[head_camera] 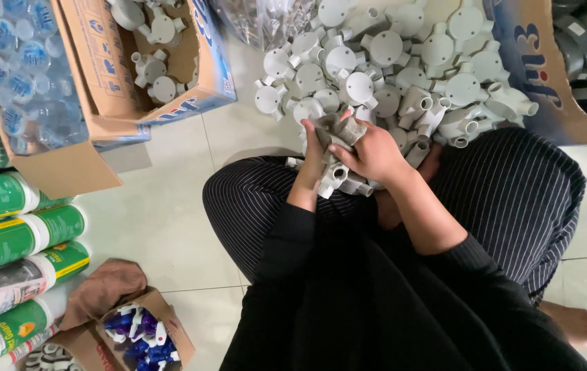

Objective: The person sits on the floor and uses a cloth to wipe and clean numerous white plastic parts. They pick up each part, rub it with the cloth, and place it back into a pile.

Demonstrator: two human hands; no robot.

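Behind hands, grey junction-box pile (403, 69) on cardboard (548, 89); bottles (12, 240) left

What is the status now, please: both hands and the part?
Left hand holds grey conduit junction box. Right hand wipes it with grey cloth. Pile of junction boxes just ahead; nothing in the way.

Pale tiled floor (170, 206), thin grout lines, soft even light. Open cardboard boxes (101, 55) upper left; green-labelled spray bottles (12, 240) lying at left edge; small box w/ blue & purple trigger nozzles (142, 336) bottom left; brown cloth (101, 288) beside it.
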